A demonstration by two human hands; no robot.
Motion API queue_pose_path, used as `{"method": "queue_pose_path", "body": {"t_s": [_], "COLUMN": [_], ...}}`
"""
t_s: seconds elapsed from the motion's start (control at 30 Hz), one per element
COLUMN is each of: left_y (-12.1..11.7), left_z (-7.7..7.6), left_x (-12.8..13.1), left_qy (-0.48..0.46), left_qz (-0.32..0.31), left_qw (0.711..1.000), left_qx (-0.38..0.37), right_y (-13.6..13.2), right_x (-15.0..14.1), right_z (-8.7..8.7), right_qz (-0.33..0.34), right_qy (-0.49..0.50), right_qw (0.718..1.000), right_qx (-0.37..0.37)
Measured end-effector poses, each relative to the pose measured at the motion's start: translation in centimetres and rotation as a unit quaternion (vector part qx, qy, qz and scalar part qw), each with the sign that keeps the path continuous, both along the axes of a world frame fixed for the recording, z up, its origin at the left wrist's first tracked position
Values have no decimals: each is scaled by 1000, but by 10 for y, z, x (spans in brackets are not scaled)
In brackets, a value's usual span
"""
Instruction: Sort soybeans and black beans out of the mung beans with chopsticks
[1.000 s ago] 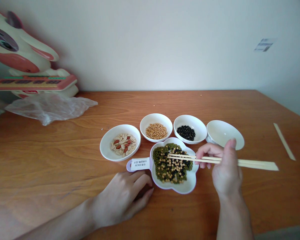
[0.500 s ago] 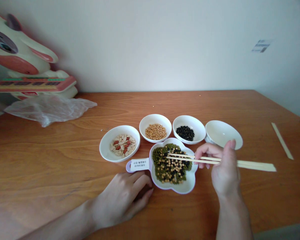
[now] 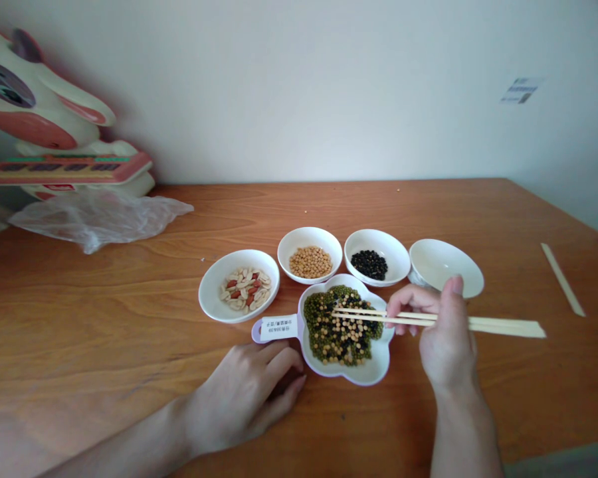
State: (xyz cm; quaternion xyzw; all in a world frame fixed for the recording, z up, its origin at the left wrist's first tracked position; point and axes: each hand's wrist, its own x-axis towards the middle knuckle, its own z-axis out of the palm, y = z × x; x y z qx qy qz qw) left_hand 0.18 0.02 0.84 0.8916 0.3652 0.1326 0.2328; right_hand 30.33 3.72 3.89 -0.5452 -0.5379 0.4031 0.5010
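My right hand (image 3: 441, 332) is closed around a pair of light wooden chopsticks (image 3: 503, 326). Their tips reach into a flower-shaped white dish (image 3: 376, 365) with a lilac rim, among mixed green, black and yellow beans (image 3: 323, 332). I cannot tell whether a bean is pinched between the tips. My left hand (image 3: 246, 392) rests on the table just below the dish's labelled handle (image 3: 279, 327). Its fingers are bent, the thumb apart from the forefinger, with nothing visible between them; whether the fingertips touch the dish is unclear.
Behind the dish stand white bowls: one with peanuts and pale seeds (image 3: 246, 290), one with yellow beans (image 3: 309, 262), one with black beans (image 3: 369, 265), and a bare one (image 3: 446, 262). A paper sleeve (image 3: 562, 279) lies right; a plastic bag (image 3: 99, 216) and cow toy (image 3: 54, 119) stand left.
The right hand and the rear ends of the chopsticks have shifted very slightly up and left. The tips stay over the beans. The left hand has not visibly moved.
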Motion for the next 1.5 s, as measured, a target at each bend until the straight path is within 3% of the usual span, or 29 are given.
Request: {"method": "queue_pose_path", "body": {"t_s": [0.3, 0.83, 1.0, 1.27, 1.5], "left_y": [0, 0, 0, 0, 0], "left_z": [-3, -2, -1, -2, -2], "left_x": [-1, -1, -1, -1, -1], "left_qy": [-4, -2, -1, 3, -1], "left_qz": [4, 1, -3, -5, -4], "left_qw": [1000, 1000, 1000, 1000, 1000], "left_qx": [1, 3, -1, -8, 0], "right_y": [-2, -11, -13, -11, -13], "right_x": [-3, -7, -14, -4, -7], "right_z": [-2, 4, 9, -5, -2], "right_qz": [-15, 0, -24, 22, 15], "right_qy": [-10, -53, -62, -40, -53], "right_qw": [1000, 997, 995, 998, 997], "right_qx": [-3, 57, 70, 44, 60]}}
